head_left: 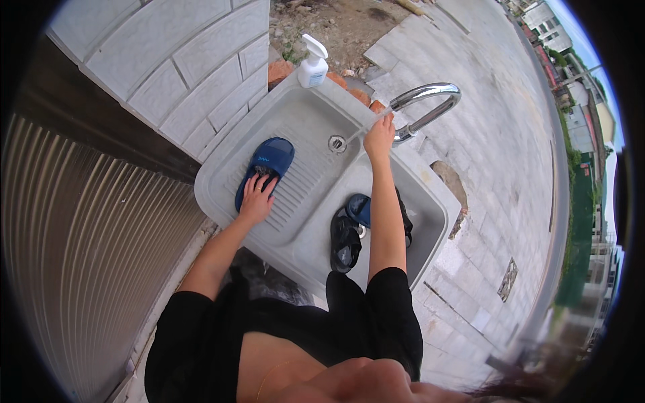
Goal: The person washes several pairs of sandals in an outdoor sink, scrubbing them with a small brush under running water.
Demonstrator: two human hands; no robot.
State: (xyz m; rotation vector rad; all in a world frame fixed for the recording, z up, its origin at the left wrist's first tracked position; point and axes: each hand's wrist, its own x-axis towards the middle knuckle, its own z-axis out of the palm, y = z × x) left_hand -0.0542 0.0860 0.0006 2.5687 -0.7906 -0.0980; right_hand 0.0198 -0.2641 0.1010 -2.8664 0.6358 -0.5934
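A dark blue slide slipper (pixel 275 154) lies on the ribbed slope of the grey sink's left basin. My left hand (pixel 258 199) rests on it with fingers spread at its foot opening; a dark patch shows under the fingertips. Across the divider, my right hand (pixel 380 139) is closed at the chrome faucet (pixel 430 94), by its spout; its fingertips are partly hidden. A thin pale stream runs from the spout toward the drain (pixel 337 144). In the right basin sit a black shoe (pixel 345 243) and another blue slipper (pixel 359 209), with more black footwear partly behind my right forearm.
A white spray bottle (pixel 313 64) stands on the far rim of the sink (pixel 213 176). To the left rise a white tiled wall (pixel 175 54) and a ribbed metal shutter (pixel 87 248). Grey paving (pixel 490 154) spreads to the right, with bricks and dirt beyond the sink.
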